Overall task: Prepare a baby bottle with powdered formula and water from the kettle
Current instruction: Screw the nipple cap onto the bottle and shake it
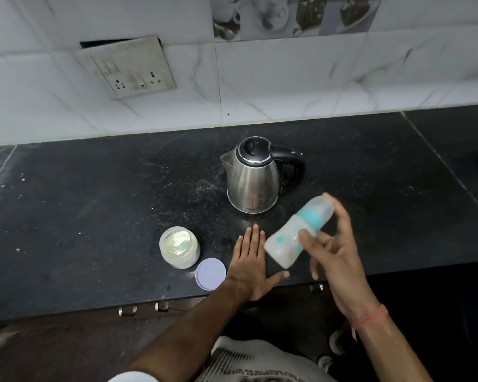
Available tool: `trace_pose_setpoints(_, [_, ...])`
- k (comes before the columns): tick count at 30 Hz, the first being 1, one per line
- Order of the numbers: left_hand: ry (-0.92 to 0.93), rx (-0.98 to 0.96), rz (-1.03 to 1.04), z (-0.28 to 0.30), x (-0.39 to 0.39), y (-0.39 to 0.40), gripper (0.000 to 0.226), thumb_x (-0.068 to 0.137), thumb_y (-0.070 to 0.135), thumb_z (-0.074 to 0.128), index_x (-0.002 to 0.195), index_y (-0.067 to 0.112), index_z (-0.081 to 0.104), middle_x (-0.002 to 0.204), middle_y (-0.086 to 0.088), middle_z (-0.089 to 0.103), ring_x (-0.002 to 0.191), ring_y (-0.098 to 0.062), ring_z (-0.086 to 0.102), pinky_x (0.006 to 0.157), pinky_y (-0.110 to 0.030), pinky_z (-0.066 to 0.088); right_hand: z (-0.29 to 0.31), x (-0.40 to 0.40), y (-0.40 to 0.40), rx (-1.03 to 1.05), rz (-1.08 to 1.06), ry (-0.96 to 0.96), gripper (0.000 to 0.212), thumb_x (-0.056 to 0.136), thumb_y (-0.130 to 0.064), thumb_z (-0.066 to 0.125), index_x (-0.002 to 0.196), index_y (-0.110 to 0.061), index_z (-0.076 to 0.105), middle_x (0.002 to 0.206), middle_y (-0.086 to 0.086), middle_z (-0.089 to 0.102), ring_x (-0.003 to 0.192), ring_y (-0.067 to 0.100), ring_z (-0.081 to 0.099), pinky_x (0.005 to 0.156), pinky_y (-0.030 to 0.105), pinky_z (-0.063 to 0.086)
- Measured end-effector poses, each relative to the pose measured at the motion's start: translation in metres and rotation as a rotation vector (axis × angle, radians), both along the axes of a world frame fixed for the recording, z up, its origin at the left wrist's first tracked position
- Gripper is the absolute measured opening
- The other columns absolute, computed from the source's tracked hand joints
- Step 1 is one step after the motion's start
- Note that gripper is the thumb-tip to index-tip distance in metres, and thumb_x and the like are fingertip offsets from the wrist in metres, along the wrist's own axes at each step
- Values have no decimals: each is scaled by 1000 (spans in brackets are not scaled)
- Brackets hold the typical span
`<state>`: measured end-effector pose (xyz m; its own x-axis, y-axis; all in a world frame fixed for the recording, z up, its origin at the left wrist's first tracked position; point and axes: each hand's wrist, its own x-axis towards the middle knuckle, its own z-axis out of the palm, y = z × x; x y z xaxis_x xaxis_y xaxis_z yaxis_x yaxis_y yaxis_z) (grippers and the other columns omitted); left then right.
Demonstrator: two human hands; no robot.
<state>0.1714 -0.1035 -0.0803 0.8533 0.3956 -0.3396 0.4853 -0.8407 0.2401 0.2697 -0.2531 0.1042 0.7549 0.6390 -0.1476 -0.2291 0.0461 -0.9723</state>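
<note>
My right hand (334, 244) grips the capped baby bottle (298, 230), blurred and tilted above the counter (94, 216) in front of the kettle (253, 177). My left hand (247, 264) lies flat, fingers spread, beside the open formula jar (179, 247) and its lid (210, 274).

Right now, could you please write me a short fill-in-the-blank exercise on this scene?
1. The right hand holds the ___.
2. The left hand lies flat on the ___.
3. The lid lies beside the open ___.
4. The kettle's handle points ___.

Answers: bottle; counter; jar; right
</note>
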Motion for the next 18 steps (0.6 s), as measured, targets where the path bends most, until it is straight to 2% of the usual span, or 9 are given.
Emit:
trace_pose_setpoints(4, [20, 28, 0, -2, 3, -1, 127, 100, 99, 24, 168, 9, -32, 185, -16, -34, 173, -33, -30, 142, -53, -13, -2, 10, -7, 7, -88, 9, 68, 98, -28, 74, 156, -49, 45, 123, 12, 78, 74, 13, 62, 41, 23, 40])
trace_pose_setpoints(8, [65, 41, -8, 0, 4, 1, 130, 99, 100, 25, 170, 6, -31, 185, -17, -33, 173, -34, -31, 140, -52, -17, -2, 13, -7, -38, 73, -43, 74, 98, -11, 74, 155, -48, 44, 113, 15, 82, 56, 8, 57, 43, 19, 43])
trace_pose_setpoints(12, [63, 24, 7, 3, 6, -1, 128, 100, 99, 24, 171, 7, -30, 184, -17, -35, 173, -34, -31, 140, -52, -17, -7, 18, -2, 6, -67, 32, 74, 98, -25, 73, 161, -43, 39, 118, 2, 79, 79, 12, 64, 44, 23, 44])
trace_pose_setpoints(15, [94, 28, -4, 6, 5, -2, 128, 100, 99, 24, 172, 7, -30, 183, -17, -36, 172, -34, -32, 141, -53, -16, -9, 16, -4, -3, -38, 11, 75, 97, -22, 75, 160, -45, 41, 117, 8, 80, 61, 12, 55, 40, 23, 38])
trace_pose_setpoints(16, [99, 31, -3, 7, 4, -2, 128, 101, 98, 24, 173, 7, -28, 184, -17, -36, 172, -34, -32, 141, -53, -15, -9, 17, -5, 41, -93, 41, 72, 99, -22, 73, 160, -42, 42, 118, 7, 79, 62, 11, 57, 39, 22, 36])
trace_pose_setpoints(18, [96, 33, 9, 7, 6, -3, 127, 102, 97, 23, 176, 6, -24, 184, -17, -35, 173, -34, -31, 141, -54, -15, -9, 25, -7, 83, -206, 102, 66, 104, -25, 69, 161, -39, 40, 121, 3, 77, 77, 11, 66, 39, 20, 35])
